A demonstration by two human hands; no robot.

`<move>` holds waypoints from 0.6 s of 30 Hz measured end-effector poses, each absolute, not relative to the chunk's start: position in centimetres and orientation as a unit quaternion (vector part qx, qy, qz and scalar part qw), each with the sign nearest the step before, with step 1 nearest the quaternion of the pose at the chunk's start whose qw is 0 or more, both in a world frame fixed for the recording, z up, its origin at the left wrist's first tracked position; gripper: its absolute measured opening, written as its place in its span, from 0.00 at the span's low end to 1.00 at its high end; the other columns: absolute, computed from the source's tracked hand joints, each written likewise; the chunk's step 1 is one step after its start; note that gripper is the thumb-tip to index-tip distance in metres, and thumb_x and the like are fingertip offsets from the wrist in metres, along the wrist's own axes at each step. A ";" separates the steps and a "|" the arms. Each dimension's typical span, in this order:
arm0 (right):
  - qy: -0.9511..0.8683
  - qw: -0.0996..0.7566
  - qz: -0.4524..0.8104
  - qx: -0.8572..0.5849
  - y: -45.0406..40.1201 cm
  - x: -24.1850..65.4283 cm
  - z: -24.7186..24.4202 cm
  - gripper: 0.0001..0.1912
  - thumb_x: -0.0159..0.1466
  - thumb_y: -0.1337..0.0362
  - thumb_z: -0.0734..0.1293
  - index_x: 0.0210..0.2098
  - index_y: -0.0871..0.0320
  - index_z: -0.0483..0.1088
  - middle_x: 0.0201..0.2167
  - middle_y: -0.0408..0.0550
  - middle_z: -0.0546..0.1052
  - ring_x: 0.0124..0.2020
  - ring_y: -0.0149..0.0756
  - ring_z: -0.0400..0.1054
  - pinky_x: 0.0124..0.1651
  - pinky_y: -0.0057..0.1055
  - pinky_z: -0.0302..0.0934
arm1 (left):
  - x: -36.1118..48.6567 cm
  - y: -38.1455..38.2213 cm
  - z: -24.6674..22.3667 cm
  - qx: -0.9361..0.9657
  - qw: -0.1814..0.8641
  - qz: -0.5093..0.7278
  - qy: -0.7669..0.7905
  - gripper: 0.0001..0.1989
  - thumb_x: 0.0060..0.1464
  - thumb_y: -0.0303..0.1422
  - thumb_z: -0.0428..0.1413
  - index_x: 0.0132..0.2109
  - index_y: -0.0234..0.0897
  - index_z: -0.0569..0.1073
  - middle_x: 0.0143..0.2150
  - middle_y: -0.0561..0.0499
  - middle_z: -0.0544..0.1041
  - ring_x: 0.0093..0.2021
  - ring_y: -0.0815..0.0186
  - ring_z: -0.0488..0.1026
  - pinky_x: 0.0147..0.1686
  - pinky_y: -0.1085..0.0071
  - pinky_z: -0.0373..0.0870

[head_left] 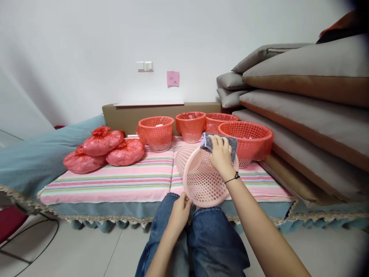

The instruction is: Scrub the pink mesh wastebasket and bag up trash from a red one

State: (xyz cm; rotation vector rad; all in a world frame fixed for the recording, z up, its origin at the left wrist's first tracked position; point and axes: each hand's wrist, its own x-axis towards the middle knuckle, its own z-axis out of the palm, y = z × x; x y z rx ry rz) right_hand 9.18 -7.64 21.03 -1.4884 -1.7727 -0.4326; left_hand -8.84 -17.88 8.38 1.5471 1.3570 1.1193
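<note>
A light pink perforated basket (pixel 206 184) is tilted on its side, its opening toward me, above my knees at the edge of the striped cloth. My left hand (pixel 182 206) is closed on its lower left rim. My right hand (pixel 221 152) presses a folded grey cloth (pixel 233 144) with a lilac edge against the upper rim. Behind stand baskets lined with red plastic bags: one (pixel 157 134) left of centre, one (pixel 190 127) in the middle, another (pixel 220 120) beside it, and a wide one (pixel 248 142) at the right, partly behind my right hand.
Tied red bags (pixel 103 142) are piled on the left of the striped cloth (pixel 115 184). Large grey and brown cushions (pixel 311 111) are stacked at the right. A pink note (pixel 173 79) and a switch (pixel 145 66) are on the wall. A stool (pixel 13 223) stands lower left.
</note>
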 end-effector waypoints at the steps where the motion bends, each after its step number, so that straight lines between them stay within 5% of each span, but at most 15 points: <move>1: -0.697 0.381 -0.170 -0.584 -7.6 9.2 21.1 0.32 0.58 0.77 0.57 0.62 0.61 0.61 0.61 0.59 0.67 0.58 0.54 0.55 0.56 0.52 0.56 | -9.0 -17.7 8.3 0.606 0.368 0.450 0.543 0.06 0.52 0.35 0.53 0.33 0.39 0.71 0.29 0.51 0.76 0.31 0.62 0.73 0.37 0.68 0.68; 5: -0.683 0.379 -0.178 -0.598 -7.9 9.8 21.2 0.32 0.59 0.76 0.57 0.62 0.61 0.62 0.60 0.59 0.68 0.58 0.55 0.56 0.54 0.52 0.58 | -10.9 -16.6 9.4 0.597 0.320 0.489 0.549 0.09 0.53 0.39 0.53 0.29 0.39 0.69 0.27 0.53 0.73 0.29 0.63 0.71 0.34 0.69 0.67; 10: -0.673 0.381 -0.158 -0.614 -9.0 11.7 20.1 0.31 0.59 0.75 0.57 0.62 0.58 0.62 0.57 0.59 0.71 0.51 0.52 0.64 0.49 0.48 0.62 | -13.8 -15.7 13.4 0.569 0.237 0.544 0.569 0.14 0.56 0.44 0.52 0.37 0.39 0.73 0.33 0.50 0.78 0.34 0.61 0.73 0.37 0.67 0.70; 15: -0.671 0.464 -0.065 -0.574 -10.2 12.2 16.6 0.37 0.54 0.77 0.56 0.64 0.59 0.60 0.59 0.59 0.70 0.59 0.48 0.64 0.59 0.50 0.60 | -15.6 -14.3 16.4 0.584 0.121 0.562 0.573 0.16 0.60 0.43 0.50 0.46 0.38 0.75 0.43 0.45 0.78 0.43 0.58 0.74 0.43 0.64 0.72; 18: -0.628 0.542 0.003 -0.559 -10.0 12.1 14.3 0.37 0.55 0.75 0.56 0.65 0.60 0.59 0.63 0.58 0.67 0.64 0.45 0.60 0.66 0.50 0.55 | -16.2 -12.9 16.1 0.644 0.112 0.540 0.530 0.22 0.56 0.38 0.54 0.57 0.39 0.73 0.55 0.42 0.75 0.57 0.55 0.71 0.57 0.57 0.68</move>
